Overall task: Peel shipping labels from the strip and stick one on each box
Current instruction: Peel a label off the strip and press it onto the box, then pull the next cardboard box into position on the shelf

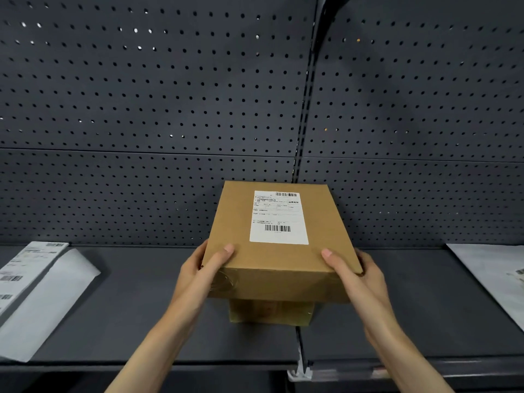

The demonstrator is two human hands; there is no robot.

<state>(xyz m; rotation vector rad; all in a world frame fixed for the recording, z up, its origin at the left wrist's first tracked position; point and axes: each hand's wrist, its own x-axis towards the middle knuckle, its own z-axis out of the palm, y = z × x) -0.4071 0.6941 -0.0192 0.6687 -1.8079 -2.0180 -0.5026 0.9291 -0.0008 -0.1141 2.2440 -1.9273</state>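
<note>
While both the left hand (pixel 208 265) and the right hand (pixel 355 269) clasp the labelled brown cardboard box (pixel 279 262) above a smaller brown cardboard box (pixel 270 313), an off-centre landing could tip the stack.

Plain brown cardboard box (pixel 280 251), mid-frame. White shipping label (pixel 279 218) on its top, with black barcodes and fine print. White label strip (pixel 34 282) at left, black barcodes too. Dark grey shelf (pixel 141 321). Dark grey pegboard (pixel 156 95) above, dotted with regular rows of holes.
</note>
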